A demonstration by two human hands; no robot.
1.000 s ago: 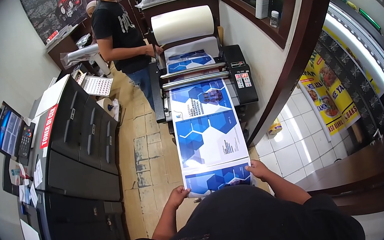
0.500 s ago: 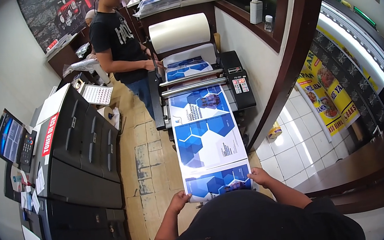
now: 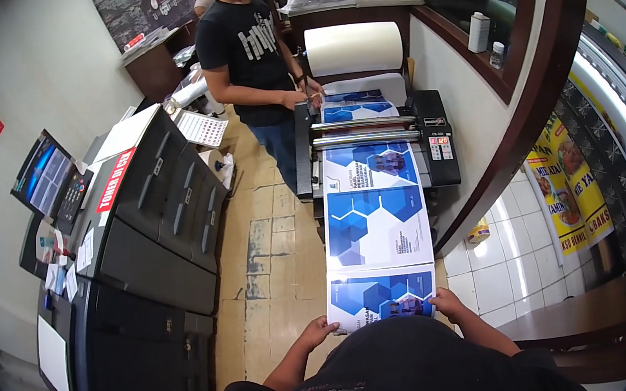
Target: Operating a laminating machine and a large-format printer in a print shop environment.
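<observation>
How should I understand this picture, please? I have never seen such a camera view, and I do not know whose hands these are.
The camera sits on a person's head and looks down; its wide lens bends straight edges. The dark shirt at the bottom belongs to that person. The bare left hand and right hand hold the near end of a long printed strip, one at each side. It is white with blue six-sided shapes. It lies across a dark machine, passing under two shiny bars. Behind them is a large pale roll. Another person stands at the machine's far left side.
</observation>
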